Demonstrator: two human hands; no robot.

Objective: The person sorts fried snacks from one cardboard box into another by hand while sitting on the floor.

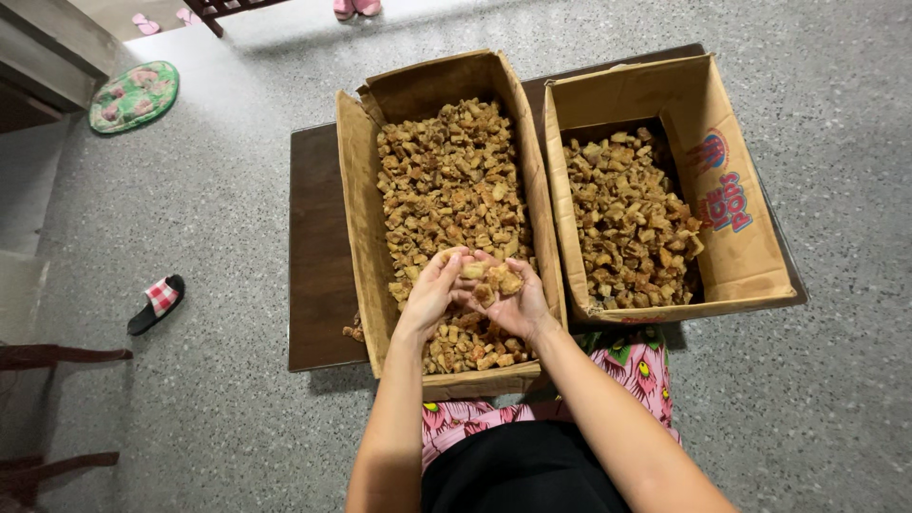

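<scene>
**Handful of fried pieces over the left box**

Head view: my left hand (432, 285) and right hand (513, 299) cup together, grip loosely closed around brown fried chunks (489, 277), above the left carton (356, 199). A second carton (750, 256) sits just beside it on the dark counter (318, 256). A sandal (157, 302) lies on the floor. My palms hide the lowest pieces.

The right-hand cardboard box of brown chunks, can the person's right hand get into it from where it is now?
Probably yes. The right hand is cupped with the left hand around brown chunks over the left box. The right box stands open-topped right beside it, with only the two box walls between, though the hand is full.
</scene>
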